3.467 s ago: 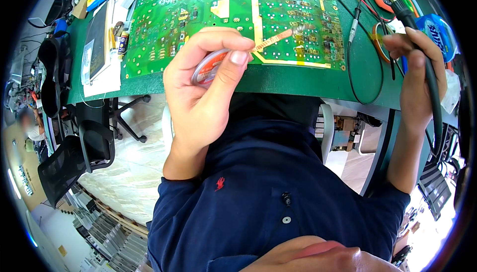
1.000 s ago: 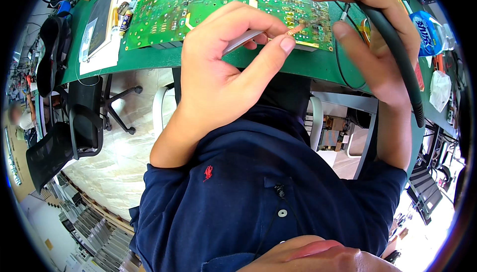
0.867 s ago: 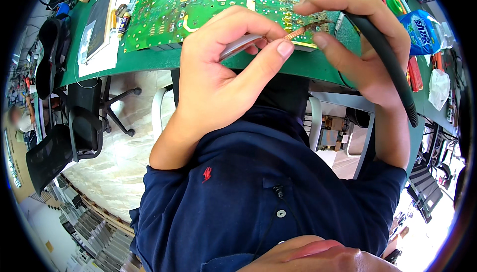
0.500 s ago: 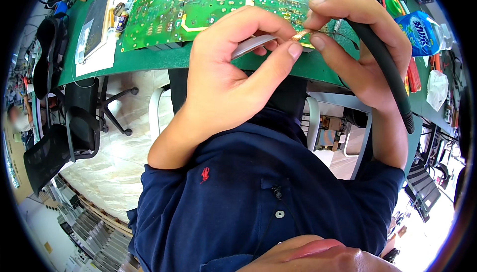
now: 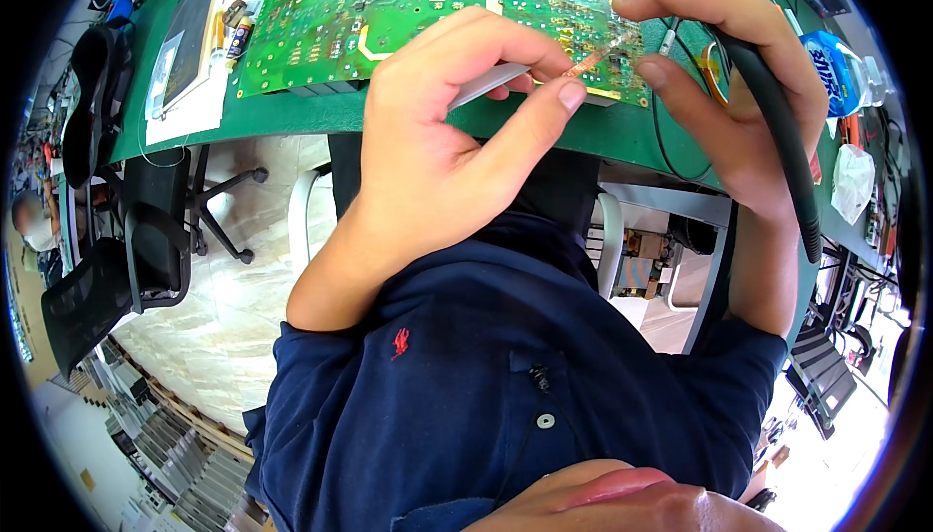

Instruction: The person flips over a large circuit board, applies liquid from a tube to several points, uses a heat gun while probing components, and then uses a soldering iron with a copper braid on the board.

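Note:
My left hand (image 5: pixel 437 124) is closed, pinching a short strip of copper desoldering braid (image 5: pixel 588 64) between thumb and forefinger; its free end points toward the right hand. A pale grey flat strip (image 5: pixel 486 85) also lies inside the curled left fingers. My right hand (image 5: pixel 748 95) is raised beside it, thumb and forefinger apart and off the braid. A black tool with a thick ribbed hose (image 5: pixel 777 134) runs through the crook of this hand; its working end is out of view. Behind both hands lies a large green circuit board (image 5: pixel 389 22).
The board sits on a green-topped bench (image 5: pixel 330 119). At right are a blue-labelled pack (image 5: pixel 831 73), a clear plastic bag (image 5: pixel 852 182) and a thin black cable (image 5: pixel 661 138). A dark panel on white paper (image 5: pixel 190 46) lies left. Office chairs (image 5: pixel 160 240) stand beyond; another person (image 5: pixel 37 226) is far left.
The right thumb and forefinger have let go of the copper braid and opened. My right hand has moved right, and the black hosed tool moved with it. The left hand is nearly unchanged.

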A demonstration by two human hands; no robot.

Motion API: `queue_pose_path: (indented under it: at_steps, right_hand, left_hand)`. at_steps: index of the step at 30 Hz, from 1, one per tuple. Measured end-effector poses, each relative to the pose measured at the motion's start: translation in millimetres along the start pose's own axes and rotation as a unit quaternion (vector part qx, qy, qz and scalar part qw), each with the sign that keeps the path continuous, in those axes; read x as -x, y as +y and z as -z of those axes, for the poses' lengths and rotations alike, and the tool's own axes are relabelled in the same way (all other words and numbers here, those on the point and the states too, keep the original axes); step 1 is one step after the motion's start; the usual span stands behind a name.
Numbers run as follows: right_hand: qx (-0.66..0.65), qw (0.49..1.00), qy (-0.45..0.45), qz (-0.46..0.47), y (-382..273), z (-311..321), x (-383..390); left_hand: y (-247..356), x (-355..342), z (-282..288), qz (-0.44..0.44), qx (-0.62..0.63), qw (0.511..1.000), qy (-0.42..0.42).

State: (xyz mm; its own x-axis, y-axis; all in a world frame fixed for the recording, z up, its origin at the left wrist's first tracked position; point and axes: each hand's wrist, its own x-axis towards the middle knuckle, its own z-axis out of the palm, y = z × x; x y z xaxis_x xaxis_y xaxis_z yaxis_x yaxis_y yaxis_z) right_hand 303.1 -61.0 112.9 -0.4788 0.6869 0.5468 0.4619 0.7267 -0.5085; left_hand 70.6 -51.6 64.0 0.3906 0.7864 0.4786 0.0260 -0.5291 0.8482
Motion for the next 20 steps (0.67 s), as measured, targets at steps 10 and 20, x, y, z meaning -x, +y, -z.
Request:
queue_pose_path:
  at_steps: [10, 20]
  right_hand:
    - [-0.030, 1.000, 0.001, -0.002, 1.2, -5.8, 0.2]
    - [-0.054, 0.998, -0.002, 0.022, 3.4, -13.3, 5.2]
  left_hand:
    - [-2.3, 2.0, 4.5, 0.019, 0.055, 0.998, -0.018]
    - [1.2, -0.7, -6.4, 0.000, 0.052, 0.998, -0.024]
